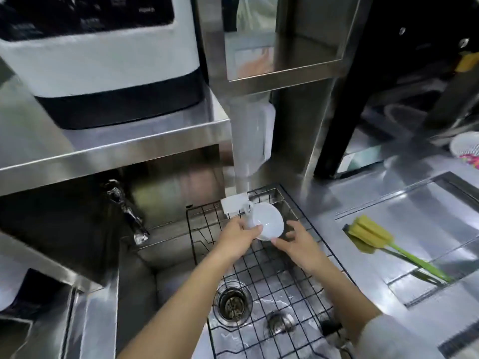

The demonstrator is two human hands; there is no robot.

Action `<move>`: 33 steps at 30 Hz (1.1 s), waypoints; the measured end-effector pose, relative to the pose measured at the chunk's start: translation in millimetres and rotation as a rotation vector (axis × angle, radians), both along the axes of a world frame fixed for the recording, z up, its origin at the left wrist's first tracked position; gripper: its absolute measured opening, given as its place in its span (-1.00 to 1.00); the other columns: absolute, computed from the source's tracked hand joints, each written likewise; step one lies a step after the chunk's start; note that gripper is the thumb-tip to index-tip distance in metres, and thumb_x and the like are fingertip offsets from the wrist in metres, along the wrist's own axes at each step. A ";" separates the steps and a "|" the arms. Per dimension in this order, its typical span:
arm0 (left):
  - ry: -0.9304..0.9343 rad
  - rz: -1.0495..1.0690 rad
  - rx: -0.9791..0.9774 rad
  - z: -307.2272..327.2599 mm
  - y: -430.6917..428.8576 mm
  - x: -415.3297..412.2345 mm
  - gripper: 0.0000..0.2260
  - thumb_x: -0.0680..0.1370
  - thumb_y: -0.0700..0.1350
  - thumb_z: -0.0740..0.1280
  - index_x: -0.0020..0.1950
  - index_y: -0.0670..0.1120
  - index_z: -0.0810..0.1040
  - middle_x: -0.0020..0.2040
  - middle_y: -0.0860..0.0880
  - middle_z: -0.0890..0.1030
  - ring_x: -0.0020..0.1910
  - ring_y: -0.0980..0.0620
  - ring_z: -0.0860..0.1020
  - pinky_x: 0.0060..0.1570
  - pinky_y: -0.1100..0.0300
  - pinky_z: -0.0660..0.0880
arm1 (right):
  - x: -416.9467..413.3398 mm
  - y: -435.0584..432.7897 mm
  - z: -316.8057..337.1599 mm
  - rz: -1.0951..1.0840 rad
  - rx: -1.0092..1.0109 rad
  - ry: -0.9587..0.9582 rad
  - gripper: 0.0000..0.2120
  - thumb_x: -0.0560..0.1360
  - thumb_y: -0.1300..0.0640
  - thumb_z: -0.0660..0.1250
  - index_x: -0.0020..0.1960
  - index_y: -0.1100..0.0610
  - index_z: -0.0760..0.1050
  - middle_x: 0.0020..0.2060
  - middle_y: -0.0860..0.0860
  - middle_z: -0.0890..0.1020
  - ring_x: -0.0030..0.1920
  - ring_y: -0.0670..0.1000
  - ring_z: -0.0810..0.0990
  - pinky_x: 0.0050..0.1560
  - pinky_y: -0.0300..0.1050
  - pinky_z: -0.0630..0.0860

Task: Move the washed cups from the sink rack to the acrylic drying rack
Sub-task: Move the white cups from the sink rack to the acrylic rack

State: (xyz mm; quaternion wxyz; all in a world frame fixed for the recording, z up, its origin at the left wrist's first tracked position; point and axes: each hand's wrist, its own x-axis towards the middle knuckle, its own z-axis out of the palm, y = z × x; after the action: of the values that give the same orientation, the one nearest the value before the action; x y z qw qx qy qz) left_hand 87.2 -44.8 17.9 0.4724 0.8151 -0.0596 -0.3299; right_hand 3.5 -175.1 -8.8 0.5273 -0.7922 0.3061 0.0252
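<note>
The left hand (237,235) grips a white cup (268,221), tilted above the sink rack (280,278). The right hand (298,244) is spread open, fingertips touching its rim. A brush (373,238) lies on the table (363,203), well right.

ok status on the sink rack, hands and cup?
Left hand shut on white cup, tilted above the black wire rack. Right hand open, fingertips at the cup's lower edge. Yellow-green brush lies on the counter to the right, clear of the hands.
</note>
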 end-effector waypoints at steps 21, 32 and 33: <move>0.070 0.164 -0.069 -22.7 -20.0 1.5 -0.59 0.24 -0.26 0.31 0.07 -0.17 0.33 -0.01 -0.14 0.49 0.00 -0.16 0.54 -0.05 -0.17 0.60 | 10.7 -6.1 -3.9 -0.037 0.510 -0.074 -0.55 0.42 -0.15 0.34 0.19 0.09 0.41 0.05 0.07 0.63 0.03 0.04 0.63 -0.02 -0.11 0.56; -0.273 -0.096 -0.283 71.9 69.5 -12.6 -0.46 0.24 -0.01 0.55 0.13 0.01 0.41 0.04 0.02 0.56 -0.04 0.13 0.54 -0.15 0.40 0.50 | 11.8 51.8 78.0 0.092 0.540 -0.324 -0.42 0.29 0.00 0.51 0.24 0.05 0.39 0.08 0.14 0.64 0.00 0.11 0.67 -0.14 -0.09 0.62; -0.271 -0.087 -0.317 79.9 85.1 -11.2 -0.49 0.24 0.00 0.54 0.12 0.02 0.45 0.06 -0.01 0.58 -0.01 0.09 0.56 -0.09 0.36 0.52 | 9.8 59.4 86.0 0.125 0.561 -0.346 -0.38 0.25 -0.02 0.51 0.24 0.06 0.40 0.08 0.16 0.64 0.02 0.16 0.66 -0.04 0.04 0.62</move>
State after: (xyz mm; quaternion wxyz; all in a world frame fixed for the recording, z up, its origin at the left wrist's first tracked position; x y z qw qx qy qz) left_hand 76.0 40.3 97.7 0.5677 0.7642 -0.2088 -0.2240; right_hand 13.3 -115.8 77.2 0.7666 -0.6258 0.1440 0.0060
